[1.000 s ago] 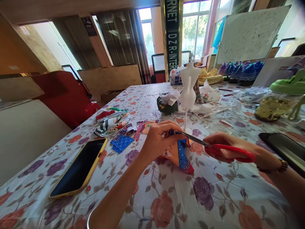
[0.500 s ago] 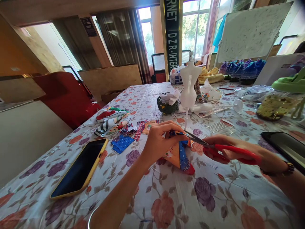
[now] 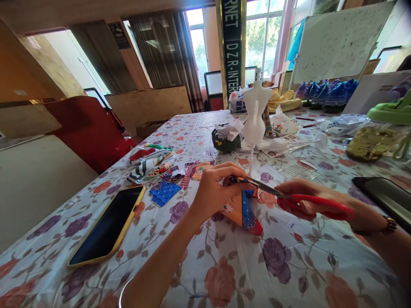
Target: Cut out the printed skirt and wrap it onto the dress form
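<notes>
One patterned cloth (orange, blue) beneath the left hand

Student: "Where does the light originate?"

Instructor: "Daylight enters through the far window, its panes glaringly bright; the curtain and ceiling are comparatively dim. Note the pale sheen on the far tablecloth and the soft, diffuse shadows nearer."

Student: "And the optical quality?"

Instructor: "Central detail is fairly crisp; foliage outside is washed out. Wide-angle distortion stretches the green-lidded jar at right, where edges soften; the upper right corner darkens."
</notes>
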Motion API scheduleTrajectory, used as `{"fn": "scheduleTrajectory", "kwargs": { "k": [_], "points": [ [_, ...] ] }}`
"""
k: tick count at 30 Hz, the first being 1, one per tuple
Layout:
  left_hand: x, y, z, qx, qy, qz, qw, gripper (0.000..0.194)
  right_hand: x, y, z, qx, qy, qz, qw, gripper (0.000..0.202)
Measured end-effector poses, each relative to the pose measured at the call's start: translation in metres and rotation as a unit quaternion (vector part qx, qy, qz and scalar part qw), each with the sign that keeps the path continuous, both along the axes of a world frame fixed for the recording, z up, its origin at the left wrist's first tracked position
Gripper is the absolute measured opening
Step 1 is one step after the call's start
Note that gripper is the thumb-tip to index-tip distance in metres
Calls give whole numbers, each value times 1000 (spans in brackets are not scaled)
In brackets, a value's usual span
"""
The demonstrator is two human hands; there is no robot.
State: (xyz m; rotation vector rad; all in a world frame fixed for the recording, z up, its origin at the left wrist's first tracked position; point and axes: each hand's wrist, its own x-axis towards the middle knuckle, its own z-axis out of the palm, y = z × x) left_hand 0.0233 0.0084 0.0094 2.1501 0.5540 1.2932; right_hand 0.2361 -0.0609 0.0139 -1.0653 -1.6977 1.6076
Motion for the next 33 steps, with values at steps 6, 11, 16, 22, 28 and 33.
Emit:
{"fn": "scheduleTrajectory", "kwargs": {
  "k": [6,11,16,22,28,33],
  "points": [
    [0,1,-1,10,11,-3,1000,9,2,-2,-4,10,1,1,1000,43],
    [0,-1,1,7,18,8,1000,8,11,10,-17,7,36,52,998,40],
    [0,-2,0,2,31,14,999,10,20,23,-33,-25,84,117,989,41],
    [0,-2,-4,-9,21,26,999,13,17,20,-33,-12,49,90,995,45],
    [1,-3,-5,-16,8,33,999,14,18,21,-34,-21,47,90,995,54],
    [2,-3,-4,-22,-16,14,1000,14,19,21,-34,-40,52,79,995,49]
  ]
}}
